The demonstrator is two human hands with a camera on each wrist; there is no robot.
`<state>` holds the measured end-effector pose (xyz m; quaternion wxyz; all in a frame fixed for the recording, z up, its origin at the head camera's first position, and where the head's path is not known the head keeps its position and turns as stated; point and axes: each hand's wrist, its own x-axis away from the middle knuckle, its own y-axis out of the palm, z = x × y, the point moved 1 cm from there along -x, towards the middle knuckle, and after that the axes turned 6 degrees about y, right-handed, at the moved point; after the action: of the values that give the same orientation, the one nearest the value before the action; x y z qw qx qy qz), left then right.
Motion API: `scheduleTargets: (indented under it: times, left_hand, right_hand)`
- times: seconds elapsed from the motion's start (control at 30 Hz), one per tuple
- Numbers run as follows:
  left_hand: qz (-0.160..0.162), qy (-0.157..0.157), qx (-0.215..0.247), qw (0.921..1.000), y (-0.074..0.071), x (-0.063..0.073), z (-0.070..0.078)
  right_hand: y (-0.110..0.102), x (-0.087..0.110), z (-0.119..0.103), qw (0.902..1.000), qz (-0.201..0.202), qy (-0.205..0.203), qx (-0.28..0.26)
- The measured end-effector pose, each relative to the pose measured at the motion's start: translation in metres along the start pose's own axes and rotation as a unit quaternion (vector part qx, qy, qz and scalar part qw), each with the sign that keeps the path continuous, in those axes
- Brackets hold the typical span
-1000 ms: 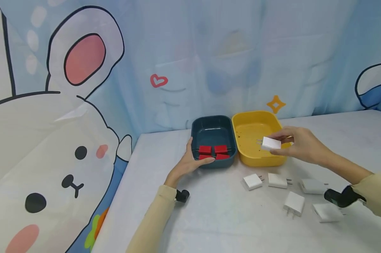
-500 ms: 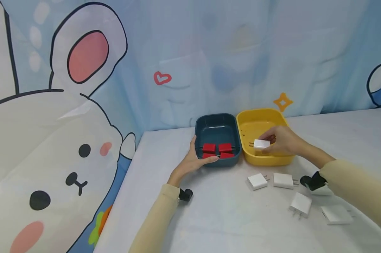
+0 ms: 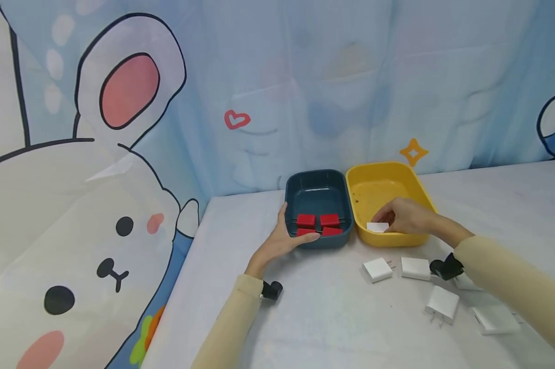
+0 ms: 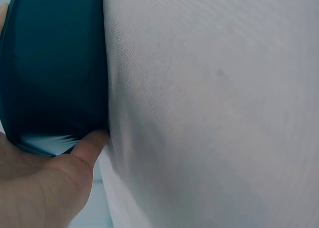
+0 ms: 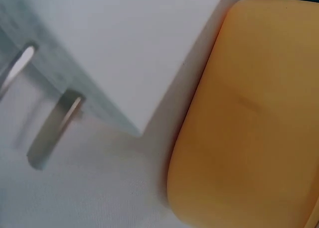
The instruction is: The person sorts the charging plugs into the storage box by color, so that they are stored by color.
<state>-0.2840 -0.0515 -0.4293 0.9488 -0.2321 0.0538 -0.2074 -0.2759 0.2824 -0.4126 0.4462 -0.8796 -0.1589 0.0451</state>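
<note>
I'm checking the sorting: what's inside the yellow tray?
A white charger, held by the right hand, and dark specks. What lies under that hand in the yellow tray is hidden.

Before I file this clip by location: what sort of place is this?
Probably a staged recording corner: a cartoon-printed curtain behind a white cloth-covered table, with two black wrist cameras.

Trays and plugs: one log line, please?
right hand: holds white plug in yellow tray; left hand: holds dark tray; red plugs: in dark tray
</note>
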Motion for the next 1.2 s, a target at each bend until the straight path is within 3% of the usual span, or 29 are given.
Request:
scheduleTargets:
  times: [0.4, 0.67, 0.97, 1.2]
  left_hand:
    - [0.003, 0.0, 0.002, 1.0, 0.0, 0.003, -0.001]
    - [0.003, 0.003, -0.002, 1.0, 0.001, 0.002, 0.001]
    - [0.002, 0.003, 0.0, 1.0, 0.003, 0.0, 0.002]
    - [0.005, -0.002, -0.003, 1.0, 0.002, 0.002, 0.003]
  right_hand:
    - [0.002, -0.002, 0.0, 0.9997, -0.013, 0.0, -0.019]
    - [0.0, 0.006, -0.003, 0.9989, 0.011, -0.011, -0.045]
    - [-0.026, 0.041, -0.031, 0.9956, 0.043, -0.037, -0.075]
    - [-0.037, 0.072, -0.051, 0.9905, 0.063, -0.097, -0.073]
